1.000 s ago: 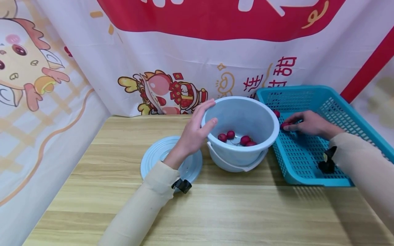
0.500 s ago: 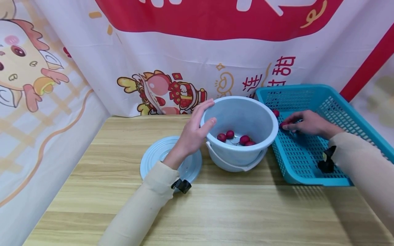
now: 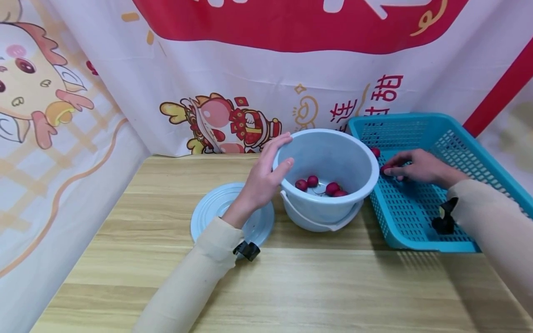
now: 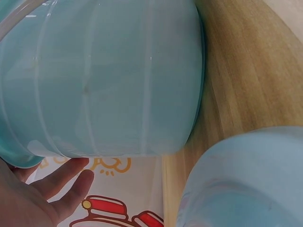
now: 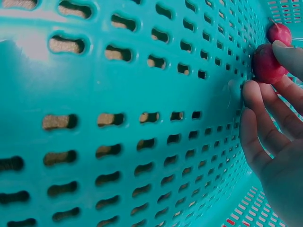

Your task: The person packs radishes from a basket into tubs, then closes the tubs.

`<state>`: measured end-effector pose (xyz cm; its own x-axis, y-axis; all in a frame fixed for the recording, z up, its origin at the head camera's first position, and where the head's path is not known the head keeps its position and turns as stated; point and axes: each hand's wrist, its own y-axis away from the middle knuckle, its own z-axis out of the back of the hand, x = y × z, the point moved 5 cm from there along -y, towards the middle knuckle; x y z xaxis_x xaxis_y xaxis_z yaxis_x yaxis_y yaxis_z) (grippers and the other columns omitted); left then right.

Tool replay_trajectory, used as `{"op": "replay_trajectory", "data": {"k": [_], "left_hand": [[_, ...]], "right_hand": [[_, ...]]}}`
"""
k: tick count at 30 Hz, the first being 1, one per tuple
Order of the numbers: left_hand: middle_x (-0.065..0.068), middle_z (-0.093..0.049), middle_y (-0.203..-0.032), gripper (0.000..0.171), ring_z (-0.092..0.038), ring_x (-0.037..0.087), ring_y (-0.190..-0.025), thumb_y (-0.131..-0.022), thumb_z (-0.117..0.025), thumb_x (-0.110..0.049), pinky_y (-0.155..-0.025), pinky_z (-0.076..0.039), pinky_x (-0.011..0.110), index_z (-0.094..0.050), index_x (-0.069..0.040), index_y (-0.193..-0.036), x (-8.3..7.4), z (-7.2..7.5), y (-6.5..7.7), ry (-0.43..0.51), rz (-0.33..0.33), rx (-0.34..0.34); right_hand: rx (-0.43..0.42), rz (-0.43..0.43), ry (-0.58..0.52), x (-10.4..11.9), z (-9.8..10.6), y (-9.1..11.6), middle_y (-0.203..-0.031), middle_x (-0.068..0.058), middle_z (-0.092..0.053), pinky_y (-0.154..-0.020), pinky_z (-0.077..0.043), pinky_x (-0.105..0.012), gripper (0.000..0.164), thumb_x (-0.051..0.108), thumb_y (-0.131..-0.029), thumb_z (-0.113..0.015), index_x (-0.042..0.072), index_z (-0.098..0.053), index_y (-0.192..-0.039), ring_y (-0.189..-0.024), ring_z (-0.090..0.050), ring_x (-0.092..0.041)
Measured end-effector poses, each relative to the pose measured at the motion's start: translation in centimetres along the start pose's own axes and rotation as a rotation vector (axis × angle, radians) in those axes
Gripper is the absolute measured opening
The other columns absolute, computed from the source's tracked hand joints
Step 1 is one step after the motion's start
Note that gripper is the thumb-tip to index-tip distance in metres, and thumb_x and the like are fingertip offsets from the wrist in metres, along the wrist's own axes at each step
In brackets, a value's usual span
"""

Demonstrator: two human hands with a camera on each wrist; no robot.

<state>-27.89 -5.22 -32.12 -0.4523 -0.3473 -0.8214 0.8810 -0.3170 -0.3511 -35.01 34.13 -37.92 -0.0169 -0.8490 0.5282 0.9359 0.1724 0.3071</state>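
Note:
A light blue bucket (image 3: 306,208) stands upright on the table with several red radishes (image 3: 332,188) on its bottom. My left hand (image 3: 263,180) holds its left rim, thumb over the edge; in the left wrist view, fingers (image 4: 71,196) lie by the outer wall. Inside the teal basket (image 3: 385,219), my right hand (image 3: 422,167) pinches a radish (image 5: 267,65) between thumb and fingers. Just behind that one lies another radish (image 3: 375,152), which the right wrist view shows with a thin root. Part of the held radish is hidden by my fingers.
A round light blue lid (image 3: 208,212) lies flat left of the bucket, under my left forearm. The bucket's handle (image 3: 333,227) hangs down in front. A printed cloth (image 3: 233,69) hangs behind the wooden table (image 3: 325,286). The basket stands close to the bucket's right side.

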Motion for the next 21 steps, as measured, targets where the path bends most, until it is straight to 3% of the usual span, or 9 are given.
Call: {"op": "replay_trajectory", "data": {"k": [14, 21], "left_hand": [[-0.005, -0.031, -0.174, 0.059, -0.032, 0.02, -0.16, -0.106, -0.05, -0.04, -0.124, -0.04, 0.058, -0.042, -0.021, -0.161, -0.02, -0.06, 0.06, -0.005, 0.003, 0.001], [-0.009, -0.031, -0.173, 0.058, -0.031, 0.018, -0.16, -0.106, -0.05, -0.039, -0.127, -0.037, 0.058, -0.042, -0.021, -0.161, 0.04, -0.09, -0.03, -0.011, -0.007, -0.004]], "right_hand": [[0.019, -0.003, 0.0, -0.03, 0.02, 0.01, -0.13, -0.027, -0.064, -0.08, -0.056, -0.033, 0.066, 0.048, -0.102, -0.067, 0.0, -0.058, -0.146, -0.098, -0.065, -0.027], [0.012, 0.012, 0.013, -0.12, -0.02, -0.11, -0.118, -0.021, -0.068, -0.079, -0.053, -0.033, 0.063, 0.047, -0.103, -0.066, 0.0, -0.059, -0.145, -0.093, -0.065, -0.026]]}}
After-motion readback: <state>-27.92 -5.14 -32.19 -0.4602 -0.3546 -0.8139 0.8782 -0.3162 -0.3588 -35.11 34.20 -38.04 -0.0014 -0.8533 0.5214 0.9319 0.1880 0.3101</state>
